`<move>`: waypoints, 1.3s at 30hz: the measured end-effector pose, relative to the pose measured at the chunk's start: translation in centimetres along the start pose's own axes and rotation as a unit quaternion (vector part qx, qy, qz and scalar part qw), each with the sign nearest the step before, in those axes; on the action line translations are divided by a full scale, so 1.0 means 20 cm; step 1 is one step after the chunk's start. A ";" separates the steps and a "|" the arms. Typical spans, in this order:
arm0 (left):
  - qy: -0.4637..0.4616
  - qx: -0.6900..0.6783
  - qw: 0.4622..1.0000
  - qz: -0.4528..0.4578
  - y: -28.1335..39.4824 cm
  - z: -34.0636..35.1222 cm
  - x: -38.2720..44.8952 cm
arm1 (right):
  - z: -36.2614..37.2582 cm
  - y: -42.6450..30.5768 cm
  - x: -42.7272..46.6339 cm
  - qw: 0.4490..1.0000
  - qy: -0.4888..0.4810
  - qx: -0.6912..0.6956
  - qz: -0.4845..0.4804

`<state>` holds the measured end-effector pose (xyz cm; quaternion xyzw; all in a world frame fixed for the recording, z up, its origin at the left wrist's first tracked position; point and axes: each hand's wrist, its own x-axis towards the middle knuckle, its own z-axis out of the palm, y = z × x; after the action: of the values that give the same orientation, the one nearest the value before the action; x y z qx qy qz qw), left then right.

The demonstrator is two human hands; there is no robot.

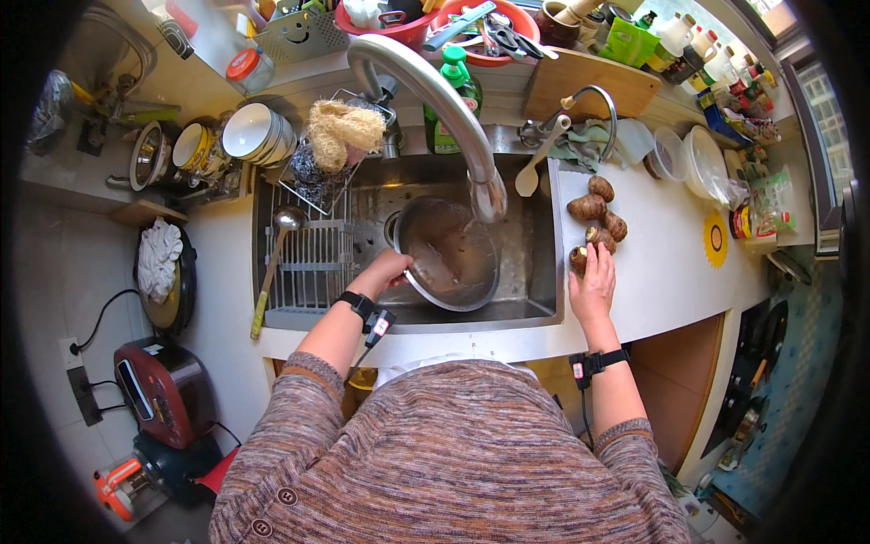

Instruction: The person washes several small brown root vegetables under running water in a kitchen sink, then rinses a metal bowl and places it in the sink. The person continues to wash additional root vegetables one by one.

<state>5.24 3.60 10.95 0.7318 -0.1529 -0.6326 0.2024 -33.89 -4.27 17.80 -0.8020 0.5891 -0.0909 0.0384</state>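
Observation:
In the stainless steel sink (544, 272) stands a metal bowl (448, 255) holding murky brownish water, tilted a little. My left hand (394, 267) grips the bowl's rim at its left side. Several brown taro corms (588, 207) lie on the white counter just right of the sink. My right hand (593, 282) rests at the nearest corms, fingers extended and touching them; whether it grips one cannot be told. The curved faucet (442, 88) reaches over the bowl. A white plastic spoon (537, 163) leans at the sink's back right corner.
A grey dish rack (309, 265) fills the sink's left part, with a ladle (272, 265) across its edge. A wire basket with a loofah (340, 132) hangs behind. Dish soap (454, 102), a wooden cutting board (591, 85) and a green cloth (584, 141) are at the back.

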 end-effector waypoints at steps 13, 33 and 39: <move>0.060 -0.016 0.997 0.051 -0.10 -0.08 -0.09 | -0.01 -0.01 0.00 1.000 0.020 0.015 -0.017; -0.306 -0.220 0.913 -0.155 -0.24 0.08 0.11 | -0.11 -0.29 0.22 0.933 -0.043 0.257 -0.250; -0.410 -0.301 0.850 -0.140 -0.22 0.17 0.11 | -0.14 -0.39 0.47 0.924 -0.075 0.339 -0.162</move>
<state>2.12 6.04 6.60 0.3230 0.0800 -0.9117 0.2410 -24.44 -10.76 22.81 -0.8302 0.3806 -0.2291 0.3367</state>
